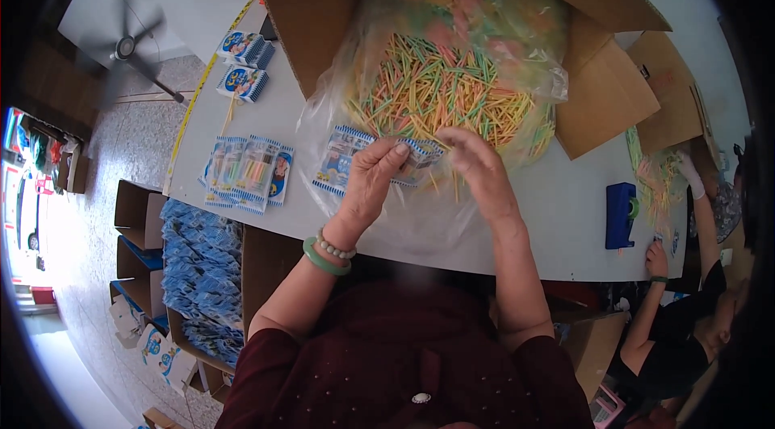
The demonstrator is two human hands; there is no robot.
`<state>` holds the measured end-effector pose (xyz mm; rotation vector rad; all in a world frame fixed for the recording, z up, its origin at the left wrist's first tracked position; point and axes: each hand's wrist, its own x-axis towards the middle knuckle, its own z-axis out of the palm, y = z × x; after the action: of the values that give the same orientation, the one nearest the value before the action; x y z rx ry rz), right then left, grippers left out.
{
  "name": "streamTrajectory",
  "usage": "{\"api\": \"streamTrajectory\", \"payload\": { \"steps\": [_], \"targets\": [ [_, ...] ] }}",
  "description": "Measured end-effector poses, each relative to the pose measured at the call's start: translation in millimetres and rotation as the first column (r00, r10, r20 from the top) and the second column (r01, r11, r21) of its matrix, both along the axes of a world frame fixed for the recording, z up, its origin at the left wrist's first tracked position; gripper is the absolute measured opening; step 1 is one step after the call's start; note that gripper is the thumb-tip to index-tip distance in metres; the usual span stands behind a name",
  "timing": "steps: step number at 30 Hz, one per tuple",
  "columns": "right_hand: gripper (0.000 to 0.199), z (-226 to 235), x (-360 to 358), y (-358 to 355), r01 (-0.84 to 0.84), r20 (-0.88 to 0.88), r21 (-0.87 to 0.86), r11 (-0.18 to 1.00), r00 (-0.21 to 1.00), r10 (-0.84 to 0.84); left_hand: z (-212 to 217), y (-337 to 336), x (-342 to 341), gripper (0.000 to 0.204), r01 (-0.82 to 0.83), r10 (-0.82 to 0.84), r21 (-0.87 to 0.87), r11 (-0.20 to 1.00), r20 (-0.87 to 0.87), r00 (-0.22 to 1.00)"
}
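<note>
My left hand (375, 175) is closed, pinching a small blue-and-white plastic packet (418, 156) between thumb and fingers. Close to the packet's right end is my right hand (482, 175), its fingers loosely bent and apart, with no held thing visible in them. Just left of my left hand lies a similar clear-fronted packet (339, 156). Beyond both hands, a heap of thin pastel sticks (444, 98) in yellow, green and pink spills from a clear plastic bag (323, 118). A few loose sticks lie below the packet, near my right hand.
An open cardboard box (311, 21) surrounds the bag. Filled packets (250, 171) and small blue-and-white bundles (242, 82) lie at left. Blue packets fill a carton (202, 267) below the table edge. At right are a blue tape dispenser (620, 215) and a co-worker's hand (656, 258).
</note>
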<state>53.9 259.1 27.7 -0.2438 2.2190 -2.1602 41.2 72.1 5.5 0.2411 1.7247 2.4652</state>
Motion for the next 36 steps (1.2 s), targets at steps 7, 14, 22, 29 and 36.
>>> {"api": "streamTrajectory", "payload": {
  "steps": [7,14,22,29,36],
  "targets": [
    [0.014,-15,6,-21,0.011,0.1,-0.058,0.998,0.995,-0.005,1,-8,4,0.018,0.028,-0.03,0.026,0.999,0.047,0.998],
    [0.008,-3,26,-35,0.056,-0.251,0.295,0.954,0.968,0.02,7,-9,18,0.01,0.051,-0.052,-0.014,0.999,-0.021,0.998],
    [0.012,-10,40,-78,-0.068,0.122,0.149,0.986,0.991,0.05,11,-37,40,0.006,-0.169,0.107,-0.188,0.967,-0.303,0.947],
    [0.015,-14,54,-128,-0.147,-0.109,0.228,0.963,0.978,0.175,14,-113,42,0.01,-0.57,0.21,-0.66,0.49,-0.545,0.812],
    [0.011,-24,28,-51,0.243,-0.352,0.593,0.768,0.936,-0.024,3,-136,6,0.025,-0.804,0.024,-0.529,-0.27,-0.839,0.544]
  ]
}}
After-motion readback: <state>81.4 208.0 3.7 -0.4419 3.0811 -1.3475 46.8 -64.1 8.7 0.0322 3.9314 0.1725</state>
